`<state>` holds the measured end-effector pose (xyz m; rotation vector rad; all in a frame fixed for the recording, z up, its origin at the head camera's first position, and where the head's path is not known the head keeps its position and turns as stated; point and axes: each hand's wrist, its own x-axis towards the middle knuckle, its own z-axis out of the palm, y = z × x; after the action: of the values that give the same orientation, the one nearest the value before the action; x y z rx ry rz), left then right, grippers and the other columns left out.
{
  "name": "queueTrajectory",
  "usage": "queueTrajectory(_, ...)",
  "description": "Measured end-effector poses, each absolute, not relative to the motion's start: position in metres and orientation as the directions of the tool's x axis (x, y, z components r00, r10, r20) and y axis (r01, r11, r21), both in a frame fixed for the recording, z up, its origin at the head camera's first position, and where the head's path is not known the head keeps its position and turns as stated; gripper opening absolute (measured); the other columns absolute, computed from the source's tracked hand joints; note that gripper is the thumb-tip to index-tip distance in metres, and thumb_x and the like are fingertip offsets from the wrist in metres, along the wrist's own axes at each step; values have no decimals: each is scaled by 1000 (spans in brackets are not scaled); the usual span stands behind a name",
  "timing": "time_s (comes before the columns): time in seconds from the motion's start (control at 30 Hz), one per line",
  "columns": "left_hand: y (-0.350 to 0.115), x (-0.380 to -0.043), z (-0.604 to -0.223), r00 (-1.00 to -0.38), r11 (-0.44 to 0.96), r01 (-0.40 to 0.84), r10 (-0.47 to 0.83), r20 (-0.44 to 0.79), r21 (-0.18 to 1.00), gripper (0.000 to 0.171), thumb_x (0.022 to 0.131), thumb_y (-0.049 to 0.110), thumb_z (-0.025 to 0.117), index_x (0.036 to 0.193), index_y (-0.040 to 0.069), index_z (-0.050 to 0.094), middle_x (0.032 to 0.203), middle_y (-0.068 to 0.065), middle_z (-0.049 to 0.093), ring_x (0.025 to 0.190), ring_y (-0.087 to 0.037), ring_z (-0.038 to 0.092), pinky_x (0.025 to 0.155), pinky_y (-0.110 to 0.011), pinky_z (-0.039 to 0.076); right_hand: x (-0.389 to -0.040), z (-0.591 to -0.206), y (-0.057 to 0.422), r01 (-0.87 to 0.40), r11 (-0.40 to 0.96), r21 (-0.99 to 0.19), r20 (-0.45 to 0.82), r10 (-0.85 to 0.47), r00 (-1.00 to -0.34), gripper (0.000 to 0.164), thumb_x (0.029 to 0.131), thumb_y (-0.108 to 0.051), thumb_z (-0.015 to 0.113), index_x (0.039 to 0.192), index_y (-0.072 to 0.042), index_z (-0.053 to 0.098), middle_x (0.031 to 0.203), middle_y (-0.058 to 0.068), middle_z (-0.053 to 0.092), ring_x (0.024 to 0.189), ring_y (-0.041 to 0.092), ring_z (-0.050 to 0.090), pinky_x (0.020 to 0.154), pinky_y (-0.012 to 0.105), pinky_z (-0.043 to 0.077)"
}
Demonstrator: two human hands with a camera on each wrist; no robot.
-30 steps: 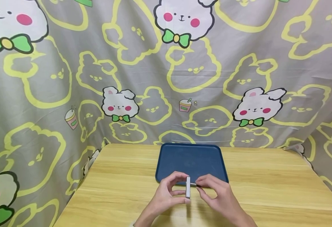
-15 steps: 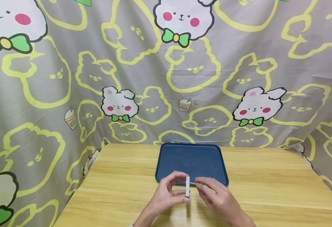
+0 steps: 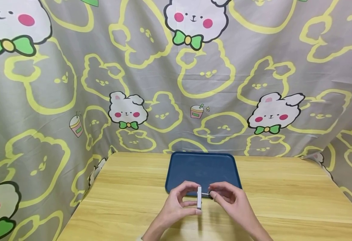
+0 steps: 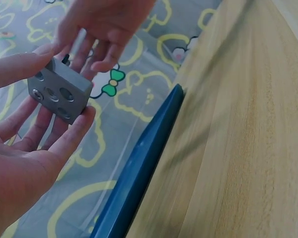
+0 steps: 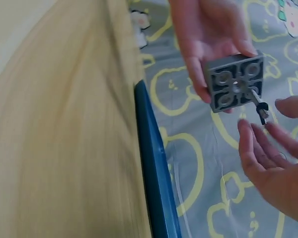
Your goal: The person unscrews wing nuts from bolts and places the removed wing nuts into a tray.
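My left hand (image 3: 179, 202) holds a square grey block (image 3: 199, 198) on edge, thumb at one side and fingertips at the opposite one. Several round holes show in its smooth face in the left wrist view; the recessed back (image 5: 223, 92), with ribs and round sockets, appears in the right wrist view. From this back sticks out a slim metal rod (image 5: 255, 95) with a black piece near its outer end. My right hand (image 3: 231, 201) is spread around that end, thumb and fingers apart; the right wrist view shows a gap between the thumb (image 5: 290, 105) and the black piece.
A dark blue tray (image 3: 201, 167) lies on the wooden table (image 3: 127, 187), just beyond both hands. Behind and beside the table hangs a grey curtain (image 3: 161, 77) printed with rabbits and yellow outlines.
My left hand and the block stay nearly still. The right fingers, closed in on the rod's end half a second ago, have spread apart, and the black piece shows more.
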<state>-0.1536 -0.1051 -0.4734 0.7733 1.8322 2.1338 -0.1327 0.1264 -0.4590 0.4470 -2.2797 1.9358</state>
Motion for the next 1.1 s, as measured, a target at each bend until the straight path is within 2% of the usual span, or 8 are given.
queueTrajectory(0.1,-105,-153,-473,-837,-190,168,491,242,967,64,76,-14,82,133,2,59,131,-17,57,124,-25,57,95,-44,61,-135,-456,130,-107,56,-993,96,-183,-978,29,98,-16,71,118,5,69,109,20,73,92,22,75,79,35,65)
queueTrajectory(0.27,-105,-153,-474,-835,-187,168,495,241,968,64,76,-10,84,133,3,59,130,-17,56,124,-25,57,96,-44,60,-137,-458,135,49,-67,-997,-28,-292,-956,34,101,-16,68,121,11,65,103,21,74,92,25,75,82,38,65)
queueTrajectory(0.47,-103,-154,-478,-812,-207,202,511,281,957,61,79,-9,83,134,0,58,131,-19,53,125,-24,56,97,-44,60,-139,-460,139,180,-158,-971,-114,-359,-926,38,99,-15,70,121,15,63,101,18,75,92,24,75,83,36,65)
queueTrajectory(0.67,-102,-153,-478,-806,-208,210,517,290,955,63,78,-9,84,134,0,57,132,-18,52,126,-24,56,97,-44,59,-141,-462,142,201,-191,-961,-107,-413,-904,33,99,-11,69,120,13,63,105,19,75,95,23,75,84,34,64)
queueTrajectory(0.73,-102,-153,-478,-806,-208,205,518,286,956,63,78,-8,84,134,-1,57,132,-19,51,126,-24,55,97,-44,59,-141,-462,141,185,-184,-965,-95,-410,-907,29,99,-11,69,118,11,64,104,17,75,94,22,75,84,34,64)
queueTrajectory(0.83,-103,-153,-478,-809,-208,196,518,278,958,62,79,-8,84,134,-2,57,132,-19,52,126,-24,56,97,-45,59,-139,-463,140,77,-139,-987,-17,-386,-922,27,99,-7,68,116,13,65,103,20,75,92,22,75,82,36,65)
queueTrajectory(0.97,-103,-153,-479,-815,-211,191,511,274,959,61,79,-9,83,133,-1,58,131,-20,54,125,-24,57,96,-44,60,-136,-463,135,-153,-38,-988,157,-325,-933,23,97,-4,71,111,12,67,102,25,73,88,24,76,78,41,65)
queueTrajectory(1.1,-103,-154,-479,-818,-209,191,506,273,959,60,79,-9,83,133,0,59,130,-20,56,124,-24,58,95,-43,61,-134,-465,130,-386,90,-918,351,-268,-897,14,91,0,75,105,0,72,98,16,75,86,21,76,74,38,66)
